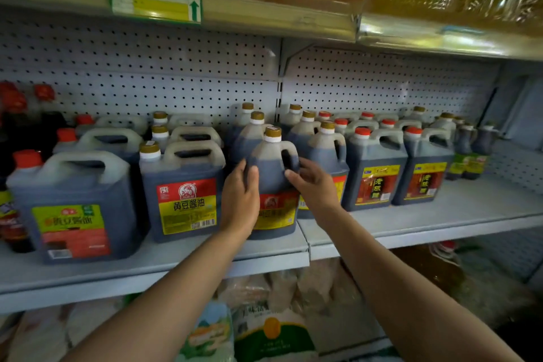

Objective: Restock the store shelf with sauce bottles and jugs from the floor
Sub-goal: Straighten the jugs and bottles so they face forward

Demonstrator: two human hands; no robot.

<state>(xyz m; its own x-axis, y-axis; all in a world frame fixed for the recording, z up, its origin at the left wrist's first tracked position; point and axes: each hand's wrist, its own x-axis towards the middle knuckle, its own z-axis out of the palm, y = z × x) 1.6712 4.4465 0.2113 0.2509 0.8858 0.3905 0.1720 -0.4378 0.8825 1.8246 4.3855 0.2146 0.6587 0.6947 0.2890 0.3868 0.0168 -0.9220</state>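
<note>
Bagged goods (pixel 264 329) lie below; a green-yellow price tag (pixel 155 3) hangs above.

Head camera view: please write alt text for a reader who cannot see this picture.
Two bare hands hold a gold-capped jug of dark sauce at the front of a grey store shelf: the left hand presses its side and the right hand touches near its handle. Rows of similar dark jugs with gold or red caps stand on both sides.
</note>
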